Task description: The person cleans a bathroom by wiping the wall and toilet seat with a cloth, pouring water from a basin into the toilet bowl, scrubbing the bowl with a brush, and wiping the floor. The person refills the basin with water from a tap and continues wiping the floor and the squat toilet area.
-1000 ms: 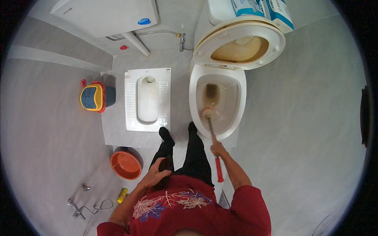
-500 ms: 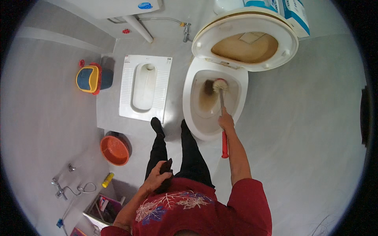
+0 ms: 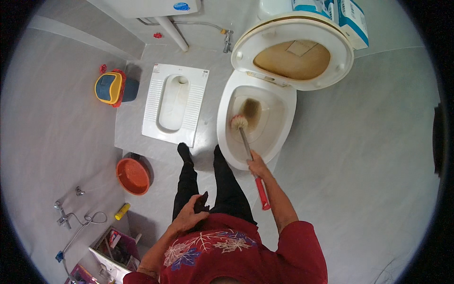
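My right hand [image 3: 257,165] is closed round the metal shaft of a toilet brush [image 3: 247,142], just above its red grip, which sticks out below the hand. The round whitish brush head presses on the left inner wall of the white toilet bowl [image 3: 288,120]. Brown-stained water lies in the bowl's drain beside it. Behind the bowl, the seat and lid [image 3: 343,61] stand raised, with brownish staining. Close to my waist, my left hand [image 3: 190,214] is wrapped round a dark brown thing [image 3: 202,201] whose kind I cannot make out.
A squat toilet [image 3: 174,102] is set into the raised floor to the left. Beyond it stands a yellow-and-grey bin [image 3: 113,88]. Lower left are an orange basin [image 3: 134,176], a yellow cylinder [image 3: 122,211] and a crate of items [image 3: 116,251]. Blue-and-white boxes [image 3: 350,21] sit behind the lid.
The brush head has moved from the right of the drain to the bowl's left inner wall. My right hand has come nearer and a little left with it. My left hand stays at my waist.
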The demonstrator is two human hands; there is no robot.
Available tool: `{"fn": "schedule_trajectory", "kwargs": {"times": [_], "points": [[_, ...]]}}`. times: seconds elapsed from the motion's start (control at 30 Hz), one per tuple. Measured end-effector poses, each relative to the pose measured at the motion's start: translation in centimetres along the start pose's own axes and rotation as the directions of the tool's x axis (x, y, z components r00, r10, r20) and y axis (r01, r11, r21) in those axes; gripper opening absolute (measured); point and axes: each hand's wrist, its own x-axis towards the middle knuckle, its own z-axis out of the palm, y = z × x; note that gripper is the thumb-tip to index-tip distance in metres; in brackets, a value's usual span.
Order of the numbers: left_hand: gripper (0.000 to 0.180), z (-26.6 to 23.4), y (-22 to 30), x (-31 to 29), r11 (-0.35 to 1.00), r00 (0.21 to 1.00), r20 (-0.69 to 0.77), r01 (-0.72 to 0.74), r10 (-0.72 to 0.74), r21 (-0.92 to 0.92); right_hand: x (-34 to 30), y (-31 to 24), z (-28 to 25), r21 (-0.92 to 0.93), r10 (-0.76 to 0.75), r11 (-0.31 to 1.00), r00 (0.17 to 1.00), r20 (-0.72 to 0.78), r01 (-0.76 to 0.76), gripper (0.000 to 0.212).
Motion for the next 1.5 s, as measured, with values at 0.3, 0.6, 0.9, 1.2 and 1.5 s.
{"fn": "schedule_trajectory", "kwargs": {"times": [0.3,0.6,0.9,1.2,1.5], "points": [[0.055,0.3,-2.0,1.1,0.987,0.999,0.032,0.012,-0.007,-0.163,2.7,6.4,-2.2,-0.551,-0.346,0.810,0.922,-0.173,0.201,0.063],[0.040,-1.8,-6.2,0.8,0.991,0.992,0.071,-0.113,0.109,0.066,-3.7,7.9,-0.6,-0.508,-0.411,0.811,0.901,-0.140,0.291,0.060],[0.046,-13.1,-18.2,-3.8,0.946,0.843,-0.465,0.146,-0.272,-0.290,-6.0,2.5,2.9,-0.600,-0.128,0.800,0.982,-0.137,0.021,0.060],[0.032,-36.0,-41.8,-12.8,0.806,0.150,-0.979,0.592,-0.139,-0.024,0.5,11.2,5.5,-0.366,-0.144,0.931,0.929,-0.342,0.009,0.061],[0.044,-51.1,-53.3,-20.3,0.891,-0.092,-0.986,0.424,-0.138,-0.164,-2.1,9.0,12.7,-0.225,-0.171,0.973,0.827,-0.535,0.056,0.054]]}}
